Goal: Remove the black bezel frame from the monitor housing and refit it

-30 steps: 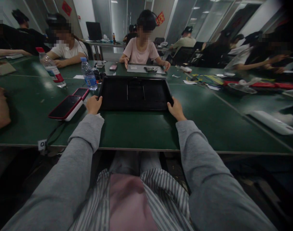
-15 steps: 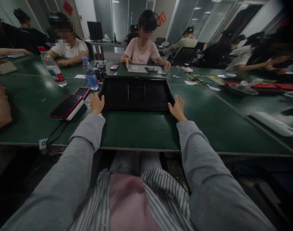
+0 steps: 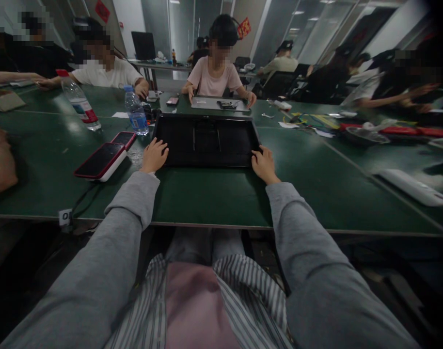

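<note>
A black, shallow tray-like panel (image 3: 236,140) with a raised rim lies flat on the green table, its long side toward me. Two thin metal rods run inside it, either side of a darker middle part. My left hand (image 3: 155,155) is closed over the left rim close to the front corner, its fingers reaching inward. On the opposite side, my right hand (image 3: 264,164) holds the right rim with bent fingers. Parts of both grips are hidden.
Left of the panel are a blue-capped water bottle (image 3: 137,114), a red-capped bottle (image 3: 81,104) and red-edged phone-like devices (image 3: 101,160). Across the table a person (image 3: 216,75) handles a grey flat panel (image 3: 209,103). A white power strip (image 3: 414,186) lies at right.
My left hand has shifted inward and its fingers now lie over the rim. My right hand has moved slightly inward too. The black panel has stayed in place.
</note>
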A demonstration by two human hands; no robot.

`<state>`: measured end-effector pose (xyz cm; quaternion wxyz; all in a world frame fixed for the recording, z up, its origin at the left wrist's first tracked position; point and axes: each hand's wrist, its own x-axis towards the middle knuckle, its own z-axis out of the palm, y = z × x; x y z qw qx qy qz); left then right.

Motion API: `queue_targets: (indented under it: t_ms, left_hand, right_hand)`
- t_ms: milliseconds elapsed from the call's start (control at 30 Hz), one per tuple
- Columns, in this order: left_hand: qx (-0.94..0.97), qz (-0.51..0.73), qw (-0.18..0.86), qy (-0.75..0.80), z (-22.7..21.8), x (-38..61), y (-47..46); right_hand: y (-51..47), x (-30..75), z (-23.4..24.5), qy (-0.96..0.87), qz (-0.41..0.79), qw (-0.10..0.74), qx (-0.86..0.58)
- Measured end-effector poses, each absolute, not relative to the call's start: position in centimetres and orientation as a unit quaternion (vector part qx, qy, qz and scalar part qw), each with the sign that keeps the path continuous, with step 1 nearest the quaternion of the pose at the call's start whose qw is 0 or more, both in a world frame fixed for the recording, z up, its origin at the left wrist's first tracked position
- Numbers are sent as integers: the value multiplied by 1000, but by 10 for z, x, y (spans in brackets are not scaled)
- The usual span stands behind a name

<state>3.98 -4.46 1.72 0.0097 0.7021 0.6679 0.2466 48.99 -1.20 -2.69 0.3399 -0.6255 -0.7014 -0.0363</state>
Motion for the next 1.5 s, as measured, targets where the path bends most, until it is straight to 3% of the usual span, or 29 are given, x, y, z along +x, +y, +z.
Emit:
queue_targets:
  t_ms: [400, 633, 1500]
  left_hand:
    - [600, 313, -40, 735, 27, 46, -57]
    - [600, 273, 51, 750, 8, 29, -33]
    - [605, 262, 32, 751, 4, 25, -27]
  right_hand:
    - [-20, 482, -22, -687, -75, 339, -638]
    - [-10, 477, -27, -755, -19, 288, -589]
    - [-3, 484, -34, -754, -55, 296, -585]
